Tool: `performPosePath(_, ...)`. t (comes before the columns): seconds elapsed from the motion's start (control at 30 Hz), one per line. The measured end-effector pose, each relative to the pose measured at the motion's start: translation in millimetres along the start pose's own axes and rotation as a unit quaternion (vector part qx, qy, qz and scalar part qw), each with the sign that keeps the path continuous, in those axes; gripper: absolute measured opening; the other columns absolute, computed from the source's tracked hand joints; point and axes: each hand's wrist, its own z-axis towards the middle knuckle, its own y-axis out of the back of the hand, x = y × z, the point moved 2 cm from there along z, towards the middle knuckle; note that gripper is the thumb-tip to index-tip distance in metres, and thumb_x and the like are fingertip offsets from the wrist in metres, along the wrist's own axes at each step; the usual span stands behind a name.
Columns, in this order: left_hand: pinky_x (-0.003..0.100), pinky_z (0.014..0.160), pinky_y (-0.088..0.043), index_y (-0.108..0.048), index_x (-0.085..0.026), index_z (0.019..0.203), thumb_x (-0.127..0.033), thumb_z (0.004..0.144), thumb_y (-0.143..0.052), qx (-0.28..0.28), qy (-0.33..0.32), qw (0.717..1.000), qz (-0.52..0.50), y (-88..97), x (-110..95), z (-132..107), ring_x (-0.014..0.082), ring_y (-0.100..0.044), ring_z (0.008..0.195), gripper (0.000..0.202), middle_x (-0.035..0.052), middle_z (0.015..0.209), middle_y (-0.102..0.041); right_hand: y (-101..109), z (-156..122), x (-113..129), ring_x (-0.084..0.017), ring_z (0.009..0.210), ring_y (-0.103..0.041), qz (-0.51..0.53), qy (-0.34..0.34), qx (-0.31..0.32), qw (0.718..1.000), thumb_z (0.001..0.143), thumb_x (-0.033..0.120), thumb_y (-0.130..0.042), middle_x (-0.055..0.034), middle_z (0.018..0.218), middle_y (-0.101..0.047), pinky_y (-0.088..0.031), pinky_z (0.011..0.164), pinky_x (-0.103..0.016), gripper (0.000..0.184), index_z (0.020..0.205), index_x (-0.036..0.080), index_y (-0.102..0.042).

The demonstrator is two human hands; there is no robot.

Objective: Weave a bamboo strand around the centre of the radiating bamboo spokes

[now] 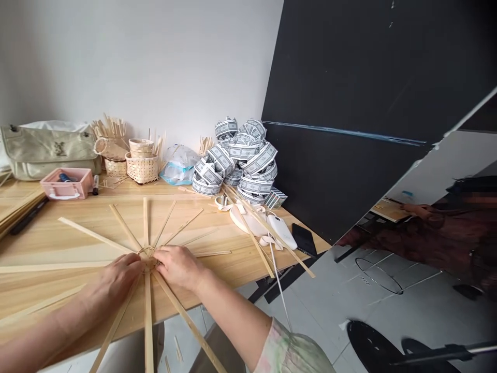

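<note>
A star of flat bamboo strips fans out on the wooden table, joined at a small woven hub. My left hand lies against the hub's left side, fingers curled onto the strips. My right hand presses on the hub from the right, fingers bent and pinching the thin weaving strand there. Several strips reach past the table's near edge towards me.
At the back stand small woven baskets, a pink tray, a beige bag and a pile of patterned tape rolls. A white device and a black phone lie near the right corner. Another person sits at far right.
</note>
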Motion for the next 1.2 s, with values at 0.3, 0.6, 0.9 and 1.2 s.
performPosePath(0.3,0.02,0.052,-0.042,-0.048,-0.02,0.056,-0.014,0.077,-0.026,-0.007,-0.008,1.0,0.014,-0.3,4.8,9.1,0.0115,-0.049,0.056,0.031,-0.0022,0.061,-0.055,8.8,-0.9,6.9,-0.012,0.088,-0.053,0.01,-0.034,0.003,0.999,0.075,0.019,-0.049,0.0009,0.089,-0.06,-0.041,0.072,-0.019,0.008,0.079,0.019,-0.055)
performPosePath(0.6,0.016,0.053,-0.04,-0.052,-0.022,0.06,-0.016,0.077,-0.032,-0.005,-0.022,0.998,-0.066,-2.1,25.0,16.3,0.0085,-0.051,0.057,0.027,-0.0049,0.061,-0.053,3.5,22.0,23.5,-0.013,0.082,-0.055,0.064,-0.044,0.031,0.996,0.075,0.03,-0.051,0.0006,0.083,-0.062,-0.04,0.067,-0.02,0.014,0.078,0.019,-0.06)
performPosePath(0.9,0.019,0.064,-0.044,-0.054,-0.018,0.079,-0.02,0.083,-0.034,0.041,-0.053,0.998,0.01,29.2,-3.8,14.3,0.011,-0.056,0.071,0.02,0.002,0.082,-0.058,-9.9,16.7,17.6,-0.009,0.078,-0.055,0.213,-0.091,-0.04,0.972,0.071,0.019,-0.055,0.0043,0.079,-0.062,-0.037,0.069,-0.016,0.005,0.07,0.02,-0.06)
performPosePath(1.2,0.018,0.071,-0.045,-0.049,-0.022,0.095,-0.026,0.082,-0.037,-0.156,0.046,0.985,0.06,111.2,-30.5,-56.3,0.0118,-0.057,0.081,0.018,0.002,0.09,-0.059,-20.0,11.4,13.8,-0.008,0.059,-0.044,0.414,-0.167,-0.03,0.894,0.064,0.013,-0.052,0.0061,0.06,-0.049,-0.033,0.057,-0.019,0.005,0.064,0.018,-0.053)
